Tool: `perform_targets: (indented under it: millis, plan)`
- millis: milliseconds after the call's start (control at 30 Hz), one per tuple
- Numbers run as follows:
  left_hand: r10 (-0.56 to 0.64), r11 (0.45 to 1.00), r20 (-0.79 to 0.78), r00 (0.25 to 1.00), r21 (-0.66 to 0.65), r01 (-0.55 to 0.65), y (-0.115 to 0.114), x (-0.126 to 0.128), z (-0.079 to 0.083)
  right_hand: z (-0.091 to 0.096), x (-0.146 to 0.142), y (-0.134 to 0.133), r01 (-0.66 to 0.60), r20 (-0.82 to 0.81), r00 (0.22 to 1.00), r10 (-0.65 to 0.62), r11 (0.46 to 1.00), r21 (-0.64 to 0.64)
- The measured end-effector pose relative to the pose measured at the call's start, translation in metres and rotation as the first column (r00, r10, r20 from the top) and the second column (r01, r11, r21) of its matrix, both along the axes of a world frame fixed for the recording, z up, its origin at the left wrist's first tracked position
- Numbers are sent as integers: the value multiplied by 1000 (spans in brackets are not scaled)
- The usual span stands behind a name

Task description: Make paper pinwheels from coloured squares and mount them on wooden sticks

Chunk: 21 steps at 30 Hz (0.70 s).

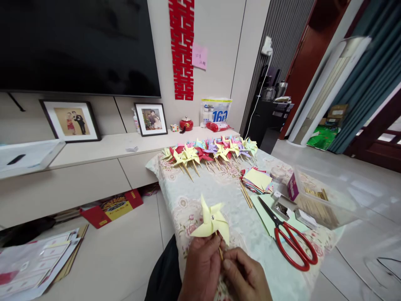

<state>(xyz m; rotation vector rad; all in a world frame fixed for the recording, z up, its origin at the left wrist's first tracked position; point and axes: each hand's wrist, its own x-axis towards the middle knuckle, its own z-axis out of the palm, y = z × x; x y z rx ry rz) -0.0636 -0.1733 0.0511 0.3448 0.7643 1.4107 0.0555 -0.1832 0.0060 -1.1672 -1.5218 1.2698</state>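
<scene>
A pale yellow paper pinwheel [211, 220] on a thin wooden stick stands above my hands at the near edge of the table [200, 188]. My left hand [200, 267] is closed round the stick just under the paper. My right hand [246, 274] pinches the stick lower down, fingers pressed together. A row of finished pinwheels [209, 152] in yellow, red, purple and green lies along the far side of the table.
Red-handled scissors [293, 240] lie right of my hands on a green sheet. Behind them are a stack of coloured paper squares [257, 179], loose sticks [246, 195] and a clear box of sticks [322, 200]. A low cabinet [94, 167] with framed photos runs on the left.
</scene>
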Motion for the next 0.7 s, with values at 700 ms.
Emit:
perform_targets:
  millis: [700]
  plan:
    - [118, 991, -656, 746, 122, -49, 55, -7, -51, 49, 29, 102, 160, 100, 981, -167, 984, 76]
